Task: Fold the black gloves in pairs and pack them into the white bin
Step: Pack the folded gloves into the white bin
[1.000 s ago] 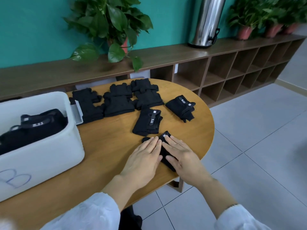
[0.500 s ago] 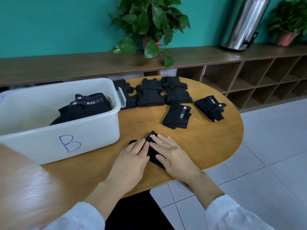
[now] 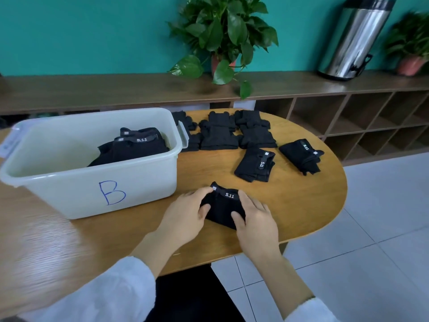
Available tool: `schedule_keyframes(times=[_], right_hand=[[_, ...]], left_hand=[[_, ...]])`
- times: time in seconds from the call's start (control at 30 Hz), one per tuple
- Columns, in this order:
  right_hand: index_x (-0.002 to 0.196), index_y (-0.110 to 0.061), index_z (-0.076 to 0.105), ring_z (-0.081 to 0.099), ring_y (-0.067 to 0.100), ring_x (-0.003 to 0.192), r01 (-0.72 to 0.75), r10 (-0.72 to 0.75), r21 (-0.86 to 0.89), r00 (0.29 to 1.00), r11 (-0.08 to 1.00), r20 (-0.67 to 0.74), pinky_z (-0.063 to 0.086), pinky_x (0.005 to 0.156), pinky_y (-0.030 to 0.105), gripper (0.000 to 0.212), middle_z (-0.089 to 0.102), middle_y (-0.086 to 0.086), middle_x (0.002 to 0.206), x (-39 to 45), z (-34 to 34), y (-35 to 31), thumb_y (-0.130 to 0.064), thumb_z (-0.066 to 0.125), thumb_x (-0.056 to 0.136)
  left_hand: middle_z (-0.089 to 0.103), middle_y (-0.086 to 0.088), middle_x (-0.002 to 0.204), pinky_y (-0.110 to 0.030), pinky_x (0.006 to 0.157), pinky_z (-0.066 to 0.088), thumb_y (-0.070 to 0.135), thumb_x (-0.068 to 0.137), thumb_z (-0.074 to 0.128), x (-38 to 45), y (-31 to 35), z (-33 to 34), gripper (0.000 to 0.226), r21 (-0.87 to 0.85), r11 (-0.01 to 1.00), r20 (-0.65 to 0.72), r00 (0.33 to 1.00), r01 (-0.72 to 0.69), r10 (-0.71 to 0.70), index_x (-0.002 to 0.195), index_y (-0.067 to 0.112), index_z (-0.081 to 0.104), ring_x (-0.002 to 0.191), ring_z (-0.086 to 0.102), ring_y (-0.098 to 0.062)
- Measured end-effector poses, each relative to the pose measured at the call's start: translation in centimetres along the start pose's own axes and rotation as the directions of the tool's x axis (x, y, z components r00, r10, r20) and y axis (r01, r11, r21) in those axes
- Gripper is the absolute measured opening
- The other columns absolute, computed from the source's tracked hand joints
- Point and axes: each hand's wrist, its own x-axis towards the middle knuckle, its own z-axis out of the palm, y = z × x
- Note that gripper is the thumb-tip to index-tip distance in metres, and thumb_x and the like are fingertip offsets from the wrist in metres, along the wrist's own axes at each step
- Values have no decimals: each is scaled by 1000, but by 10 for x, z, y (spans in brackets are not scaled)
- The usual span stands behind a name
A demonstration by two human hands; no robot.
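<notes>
A: Since the earlier frame both hands have slid off the top of the folded glove pair (image 3: 221, 206) to grip its two ends.

B: How do they hold it in the head view?

A: The left hand (image 3: 186, 216) curls fingers and thumb round the left end, the right hand (image 3: 254, 220) round the right. The bundle is black, its "5.11" band facing up, on the wooden table (image 3: 301, 198) just beside the white bin (image 3: 92, 182), marked "B", which holds more folded gloves (image 3: 134, 146)
</notes>
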Motion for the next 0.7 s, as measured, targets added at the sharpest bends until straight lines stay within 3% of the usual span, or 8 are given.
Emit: schedule_keyframes(times=[0.17, 0.27, 0.6, 0.7], right_hand=[[153, -23, 25, 46, 21, 118, -41, 42, -29, 998, 999, 41, 42, 93, 28, 60, 54, 2, 134, 8, -1, -17, -16, 49, 98], [152, -22, 28, 45, 20, 121, -87, 86, 25, 995, 996, 50, 39, 95, 27, 60, 52, 1, 138, 9, -1, -22, -10, 49, 97], [145, -19, 44, 48, 19, 127, -155, 164, 279, 986, 948, -8, 43, 104, 32, 56, 56, 2, 136, 6, 2, -23, -1, 55, 93], [144, -20, 45, 49, 17, 126, -174, 191, 341, 981, 924, -18, 44, 105, 35, 55, 55, 0, 137, 5, -3, -21, -1, 56, 93]], left_hand=[[50, 3, 145, -34, 105, 41, 21, 101, 49, 0, 1, 6, 53, -21, 999, -3, 999, 47, -47, 150, 31, 33, 132, 44, -19], [51, 6, 144, -25, 105, 37, 14, 97, 55, 0, -2, 9, 54, -141, 986, -40, 995, 87, -93, 147, 30, 41, 133, 45, -15], [59, 5, 122, -1, 78, 34, 5, 95, 57, -6, 0, 16, 54, -317, 945, -134, 983, 79, -128, 142, 29, 47, 109, 52, -4], [59, 7, 116, 5, 77, 34, 4, 95, 57, -6, 5, 14, 54, -339, 939, -148, 983, 54, -110, 141, 30, 48, 100, 52, 0]])
